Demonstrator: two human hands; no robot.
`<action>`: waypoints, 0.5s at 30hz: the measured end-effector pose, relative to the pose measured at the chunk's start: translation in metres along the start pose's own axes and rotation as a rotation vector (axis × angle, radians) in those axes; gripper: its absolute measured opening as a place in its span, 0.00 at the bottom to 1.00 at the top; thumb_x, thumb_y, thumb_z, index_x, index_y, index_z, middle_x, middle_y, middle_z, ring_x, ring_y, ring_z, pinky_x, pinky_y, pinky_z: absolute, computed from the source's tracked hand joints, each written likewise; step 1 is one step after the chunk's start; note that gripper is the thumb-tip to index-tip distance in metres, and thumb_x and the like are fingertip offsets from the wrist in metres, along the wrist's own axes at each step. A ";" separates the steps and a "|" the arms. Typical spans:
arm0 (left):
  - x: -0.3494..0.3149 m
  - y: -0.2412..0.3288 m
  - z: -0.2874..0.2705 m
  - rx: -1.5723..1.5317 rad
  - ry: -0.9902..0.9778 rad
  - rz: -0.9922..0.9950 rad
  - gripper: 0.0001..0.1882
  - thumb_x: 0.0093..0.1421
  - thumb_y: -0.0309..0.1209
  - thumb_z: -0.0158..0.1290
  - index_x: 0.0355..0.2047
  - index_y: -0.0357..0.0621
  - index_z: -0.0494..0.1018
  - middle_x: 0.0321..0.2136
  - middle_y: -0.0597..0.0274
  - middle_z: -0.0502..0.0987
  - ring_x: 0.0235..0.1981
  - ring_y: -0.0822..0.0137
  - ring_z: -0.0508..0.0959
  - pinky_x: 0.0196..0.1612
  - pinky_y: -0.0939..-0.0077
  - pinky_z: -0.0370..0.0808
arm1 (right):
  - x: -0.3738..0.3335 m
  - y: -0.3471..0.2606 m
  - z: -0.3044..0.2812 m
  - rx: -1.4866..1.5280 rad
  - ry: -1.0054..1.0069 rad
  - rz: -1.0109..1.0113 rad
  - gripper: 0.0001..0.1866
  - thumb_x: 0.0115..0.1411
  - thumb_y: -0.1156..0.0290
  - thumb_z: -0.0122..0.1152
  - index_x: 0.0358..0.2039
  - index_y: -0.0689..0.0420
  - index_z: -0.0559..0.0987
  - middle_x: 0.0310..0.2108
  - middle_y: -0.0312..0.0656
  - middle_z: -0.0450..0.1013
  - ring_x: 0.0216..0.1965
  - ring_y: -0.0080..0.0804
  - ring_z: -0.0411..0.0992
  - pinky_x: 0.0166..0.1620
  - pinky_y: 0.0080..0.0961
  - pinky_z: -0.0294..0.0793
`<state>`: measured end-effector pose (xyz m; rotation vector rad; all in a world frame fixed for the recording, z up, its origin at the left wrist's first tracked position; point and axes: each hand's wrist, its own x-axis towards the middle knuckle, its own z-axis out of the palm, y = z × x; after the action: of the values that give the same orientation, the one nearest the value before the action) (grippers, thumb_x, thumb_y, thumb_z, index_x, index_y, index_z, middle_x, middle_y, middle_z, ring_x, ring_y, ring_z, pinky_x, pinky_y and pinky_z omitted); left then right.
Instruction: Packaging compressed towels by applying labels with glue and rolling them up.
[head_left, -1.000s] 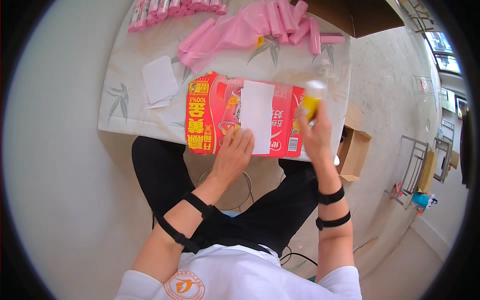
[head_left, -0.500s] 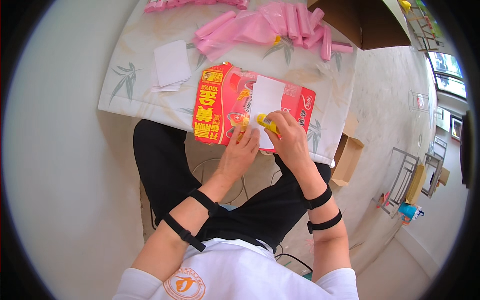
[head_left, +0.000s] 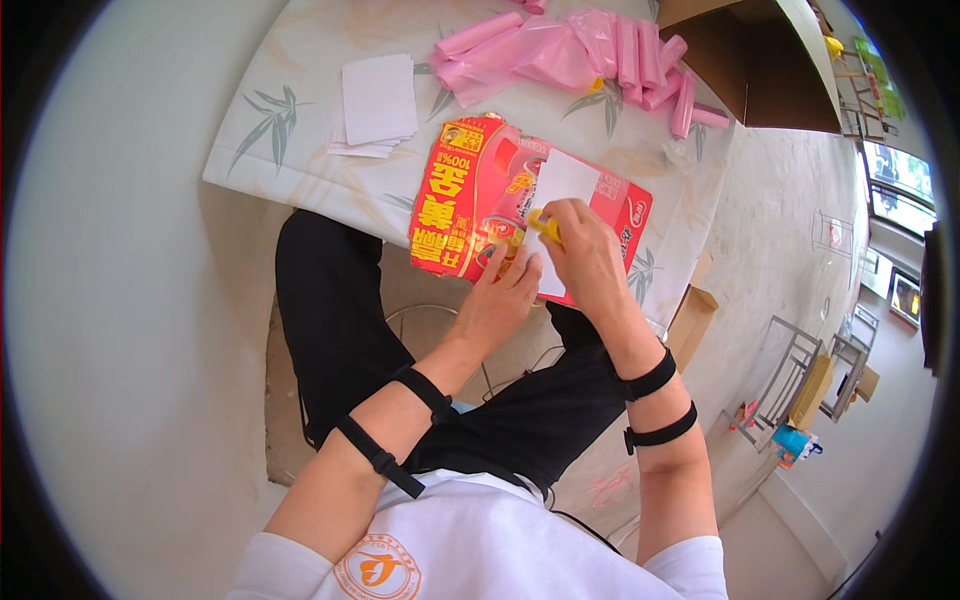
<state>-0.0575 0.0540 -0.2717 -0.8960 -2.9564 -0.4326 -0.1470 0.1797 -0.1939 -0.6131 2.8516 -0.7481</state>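
My right hand (head_left: pixel 588 255) is closed around a yellow glue stick (head_left: pixel 544 226), its end tilted down at a white sheet of paper (head_left: pixel 566 178). That sheet lies on a flat red printed cardboard piece (head_left: pixel 450 215) with yellow lettering, at the table's near edge. The fingers of my left hand (head_left: pixel 503 296) are stretched out over the near left edge of the sheet and the cardboard. Something yellow shows by those fingertips; whether it is print or a loose piece I cannot tell. Left of the cardboard sits a small stack of white paper sheets (head_left: pixel 378 102).
Pink plastic rolls (head_left: pixel 640 55) and a loose pink plastic sheet (head_left: pixel 530 55) lie along the far side of the patterned tablecloth (head_left: pixel 310 60). An open brown cardboard box (head_left: pixel 760 70) stands at the far right. Another carton (head_left: pixel 690 328) is below the table's right edge.
The whole view has shifted, so the table things appear farther right. My right hand has moved the glue stick slightly farther up the sheet; my left hand stays at its near edge.
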 end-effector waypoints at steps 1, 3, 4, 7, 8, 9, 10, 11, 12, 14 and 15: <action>-0.001 0.000 -0.001 -0.004 0.010 -0.010 0.21 0.53 0.30 0.48 0.48 0.38 0.71 0.52 0.59 0.67 0.60 0.59 0.60 0.65 0.56 0.53 | 0.001 0.000 -0.001 0.001 -0.002 -0.001 0.14 0.49 0.80 0.63 0.36 0.59 0.71 0.35 0.46 0.71 0.33 0.49 0.72 0.34 0.36 0.73; 0.001 0.001 -0.001 0.001 0.011 -0.011 0.21 0.53 0.30 0.48 0.48 0.38 0.71 0.52 0.60 0.67 0.60 0.60 0.61 0.65 0.56 0.53 | 0.005 0.000 -0.007 -0.043 -0.049 0.077 0.14 0.48 0.79 0.63 0.35 0.59 0.69 0.33 0.46 0.70 0.37 0.46 0.72 0.35 0.37 0.73; 0.001 0.001 -0.001 0.010 0.008 -0.012 0.21 0.53 0.30 0.48 0.48 0.38 0.71 0.52 0.60 0.67 0.60 0.60 0.62 0.64 0.56 0.53 | 0.004 0.001 -0.007 -0.046 -0.047 0.078 0.14 0.48 0.79 0.63 0.35 0.59 0.69 0.33 0.46 0.70 0.37 0.46 0.72 0.35 0.37 0.73; 0.004 0.003 -0.003 -0.006 -0.038 -0.005 0.21 0.53 0.30 0.48 0.48 0.38 0.71 0.53 0.61 0.67 0.59 0.60 0.62 0.64 0.56 0.53 | 0.000 0.007 -0.006 -0.012 -0.039 0.063 0.15 0.48 0.79 0.64 0.36 0.59 0.70 0.33 0.46 0.70 0.36 0.47 0.72 0.35 0.37 0.73; 0.003 0.003 -0.004 -0.007 -0.040 -0.002 0.21 0.53 0.30 0.48 0.48 0.38 0.71 0.53 0.61 0.67 0.59 0.60 0.62 0.64 0.56 0.53 | 0.001 0.006 -0.006 -0.006 -0.018 0.058 0.16 0.47 0.79 0.64 0.36 0.59 0.70 0.33 0.47 0.71 0.35 0.48 0.72 0.35 0.38 0.73; 0.003 0.003 -0.004 -0.009 -0.029 -0.017 0.21 0.53 0.30 0.49 0.49 0.39 0.71 0.53 0.61 0.67 0.59 0.60 0.62 0.64 0.57 0.53 | 0.001 0.006 -0.006 -0.001 0.004 0.053 0.16 0.47 0.79 0.64 0.36 0.59 0.70 0.34 0.47 0.71 0.35 0.49 0.72 0.35 0.38 0.73; 0.002 0.002 -0.005 -0.012 -0.018 -0.033 0.21 0.53 0.30 0.49 0.49 0.39 0.71 0.53 0.61 0.67 0.59 0.61 0.63 0.64 0.57 0.53 | 0.000 0.008 -0.008 0.000 0.005 0.058 0.16 0.47 0.79 0.64 0.36 0.59 0.70 0.34 0.47 0.71 0.35 0.49 0.72 0.35 0.38 0.73; 0.002 0.002 -0.005 -0.012 -0.017 -0.028 0.21 0.53 0.30 0.49 0.49 0.39 0.71 0.53 0.61 0.67 0.59 0.61 0.63 0.64 0.57 0.53 | 0.000 0.012 -0.012 -0.025 -0.011 0.102 0.16 0.46 0.79 0.65 0.36 0.59 0.70 0.34 0.47 0.71 0.34 0.49 0.72 0.36 0.38 0.73; 0.002 0.001 -0.005 -0.011 -0.027 -0.021 0.21 0.53 0.30 0.49 0.49 0.39 0.71 0.53 0.61 0.67 0.59 0.61 0.63 0.64 0.57 0.54 | -0.002 0.017 -0.016 -0.050 -0.026 0.146 0.17 0.46 0.79 0.65 0.36 0.60 0.70 0.34 0.48 0.71 0.34 0.49 0.73 0.36 0.38 0.72; 0.003 0.001 -0.005 -0.009 -0.036 -0.010 0.21 0.53 0.30 0.49 0.49 0.39 0.71 0.53 0.61 0.67 0.59 0.61 0.63 0.64 0.57 0.55 | -0.012 0.027 -0.018 -0.067 -0.010 0.156 0.17 0.46 0.79 0.65 0.36 0.60 0.70 0.34 0.48 0.72 0.34 0.50 0.73 0.36 0.38 0.73; 0.003 0.001 -0.005 -0.021 -0.036 -0.008 0.21 0.53 0.29 0.49 0.49 0.39 0.71 0.53 0.61 0.67 0.59 0.61 0.63 0.64 0.57 0.55 | -0.017 0.031 -0.019 -0.083 0.003 0.164 0.17 0.46 0.79 0.65 0.37 0.60 0.71 0.34 0.49 0.72 0.34 0.50 0.73 0.36 0.38 0.73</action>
<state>-0.0598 0.0547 -0.2670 -0.9037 -2.9946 -0.4534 -0.1468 0.2195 -0.1923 -0.3819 2.9039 -0.6076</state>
